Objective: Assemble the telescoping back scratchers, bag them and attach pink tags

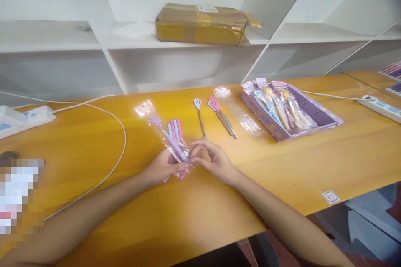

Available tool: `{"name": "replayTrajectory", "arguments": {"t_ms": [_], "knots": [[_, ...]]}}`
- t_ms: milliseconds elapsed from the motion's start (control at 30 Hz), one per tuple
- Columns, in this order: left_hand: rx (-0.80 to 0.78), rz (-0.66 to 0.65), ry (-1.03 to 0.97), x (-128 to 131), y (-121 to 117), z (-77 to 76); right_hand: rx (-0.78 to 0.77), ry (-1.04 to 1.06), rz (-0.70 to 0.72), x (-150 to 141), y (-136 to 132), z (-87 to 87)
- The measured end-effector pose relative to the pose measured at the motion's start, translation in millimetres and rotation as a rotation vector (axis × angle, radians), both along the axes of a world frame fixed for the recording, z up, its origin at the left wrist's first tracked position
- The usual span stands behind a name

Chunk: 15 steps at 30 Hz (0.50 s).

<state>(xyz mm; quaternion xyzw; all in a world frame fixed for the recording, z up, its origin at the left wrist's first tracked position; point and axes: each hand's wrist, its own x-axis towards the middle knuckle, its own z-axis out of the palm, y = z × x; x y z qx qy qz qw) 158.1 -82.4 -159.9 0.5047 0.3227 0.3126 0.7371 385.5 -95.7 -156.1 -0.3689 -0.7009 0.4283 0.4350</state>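
A purple back scratcher lies inside a clear plastic sleeve, its claw end pointing up and left. My left hand is closed around the lower part of that sleeve. At the sleeve's bottom end, my right hand has thumb and fingertips pinched together at the plastic. Just behind are several pink and blue handles, partly hidden by the sleeve. Beyond my right hand lie a light blue claw with a metal rod and several pink claws with metal rods.
Clear plastic sleeves lie beside a purple box holding bagged brushes or similar items. White cables and a power strip are at left, another power strip at right. A taped carton sits on the shelf.
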Motion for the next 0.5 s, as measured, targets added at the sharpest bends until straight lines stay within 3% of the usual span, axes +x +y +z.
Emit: {"name": "replayTrajectory", "arguments": {"t_ms": [300, 500], "knots": [[-0.008, -0.018, -0.053, 4, -2, -9.2, 0.116, -0.127, -0.024, -1, -2, 2.6], [-0.035, 0.117, -0.05, 6, -2, 2.9, 0.089, -0.028, -0.131, -2, -3, -1.3]]}}
